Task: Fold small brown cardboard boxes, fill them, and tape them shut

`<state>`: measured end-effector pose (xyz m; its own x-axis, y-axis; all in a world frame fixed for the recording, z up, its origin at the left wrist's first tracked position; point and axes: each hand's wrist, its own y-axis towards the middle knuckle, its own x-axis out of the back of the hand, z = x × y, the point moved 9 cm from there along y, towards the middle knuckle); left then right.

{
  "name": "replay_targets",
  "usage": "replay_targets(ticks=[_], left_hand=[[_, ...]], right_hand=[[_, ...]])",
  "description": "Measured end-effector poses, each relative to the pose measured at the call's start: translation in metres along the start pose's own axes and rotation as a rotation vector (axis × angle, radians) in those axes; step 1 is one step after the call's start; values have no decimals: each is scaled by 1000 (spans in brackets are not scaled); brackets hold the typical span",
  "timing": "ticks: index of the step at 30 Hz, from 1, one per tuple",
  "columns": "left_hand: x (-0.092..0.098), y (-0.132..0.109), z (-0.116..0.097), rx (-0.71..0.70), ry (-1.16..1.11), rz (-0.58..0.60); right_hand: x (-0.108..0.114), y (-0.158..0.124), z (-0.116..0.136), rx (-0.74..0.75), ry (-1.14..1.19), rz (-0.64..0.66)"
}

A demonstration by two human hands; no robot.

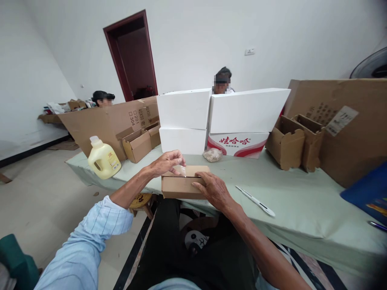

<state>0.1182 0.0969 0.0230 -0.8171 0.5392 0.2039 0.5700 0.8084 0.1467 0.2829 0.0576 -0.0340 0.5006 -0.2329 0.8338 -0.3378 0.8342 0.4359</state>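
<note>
A small brown cardboard box (178, 188) lies at the table's near edge, a dark seam running across its top. My left hand (167, 163) is above its far left part, with fingertips pinched on a strip of clear tape (182, 170) that reaches down to the seam. My right hand (213, 189) grips the box's right end, fingers over the top and thumb towards the middle. To the right of that hand, a white craft knife (255, 201) lies on the green tablecloth (302, 197).
White boxes (184, 108) are stacked behind, near a small clear plastic bundle (213, 154). Open cardboard bins (288, 141) stand right, others (137, 146) left beside a yellow jug (104, 159). A blue object (367, 191) sits far right. Two people are partly visible beyond.
</note>
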Motion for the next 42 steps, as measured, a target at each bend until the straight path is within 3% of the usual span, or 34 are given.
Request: replay_targets(ticks=[3, 8, 12, 17, 21, 26, 31, 33, 36, 39, 42], left_hand=[[-1, 2, 3, 6, 88, -5], [5, 5, -9, -122, 309, -65], [5, 2, -18, -201, 357, -62], [-1, -3, -10, -116, 33, -42], [-8, -4, 8, -36, -185, -130], [-22, -1, 25, -8, -234, -286], [-36, -3, 18, -23, -230, -293], [-38, -4, 11, -51, -221, -256], [-36, -4, 13, -58, -204, -200], [-37, -3, 30, -56, -226, -169], [-41, -4, 53, -55, -304, -208]], right_hand=[[1, 0, 1, 10, -6, -9], [-1, 0, 0, 5, -25, -10], [-1, -1, 0, 36, -28, -38], [4, -3, 1, 66, -6, -132], [12, -2, 5, 38, 18, -236], [22, -2, 15, 27, 36, -387], [35, -5, 24, 65, 69, -548], [38, -2, 26, 118, 210, -526], [31, 7, 29, 192, 415, -374], [13, 11, 26, 188, 481, -238], [-6, 4, 15, 130, 514, -245]])
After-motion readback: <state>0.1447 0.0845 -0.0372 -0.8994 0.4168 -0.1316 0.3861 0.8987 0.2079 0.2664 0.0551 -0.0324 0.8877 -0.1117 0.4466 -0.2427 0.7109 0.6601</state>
